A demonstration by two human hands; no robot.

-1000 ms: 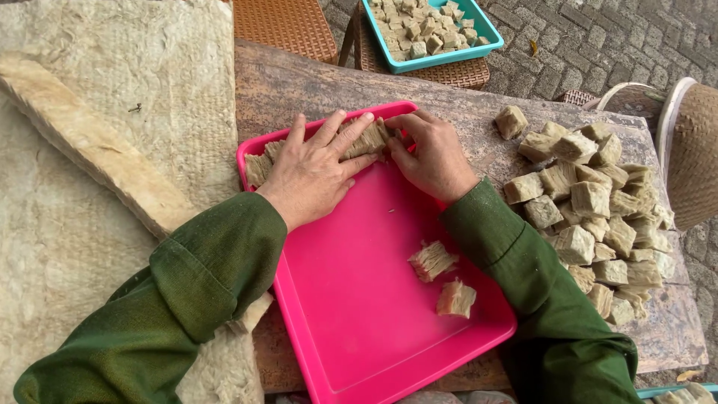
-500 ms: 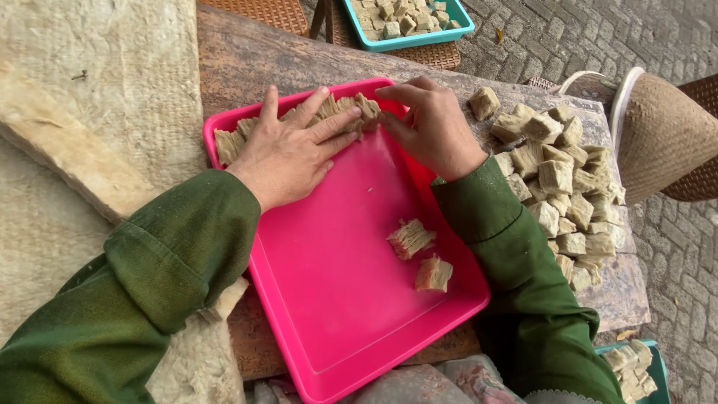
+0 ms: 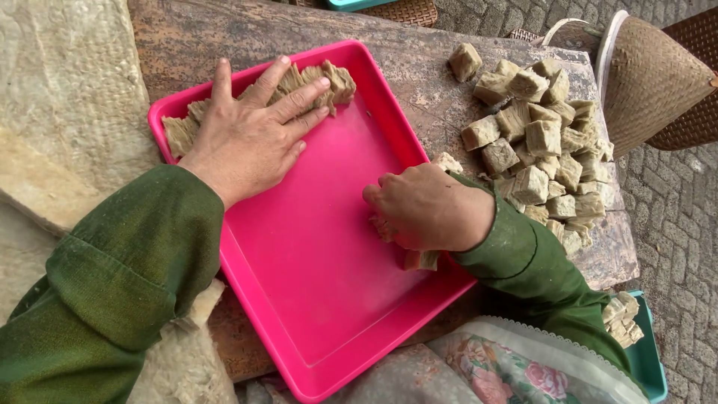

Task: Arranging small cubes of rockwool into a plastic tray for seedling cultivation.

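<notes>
Right hand [image 3: 430, 209] hiding tray cubes [image 3: 420, 259], left hand [image 3: 250, 127] covering cube row [image 3: 329, 78]

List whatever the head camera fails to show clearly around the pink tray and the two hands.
- Cubes under the right hand: the hand covers them, so count and grip are unclear.
- Row of cubes at the far rim of the pink tray: the left hand hides its middle.
- Teal tray: cut off by the top edge.
- Teal tub: mostly hidden behind the right sleeve.
</notes>
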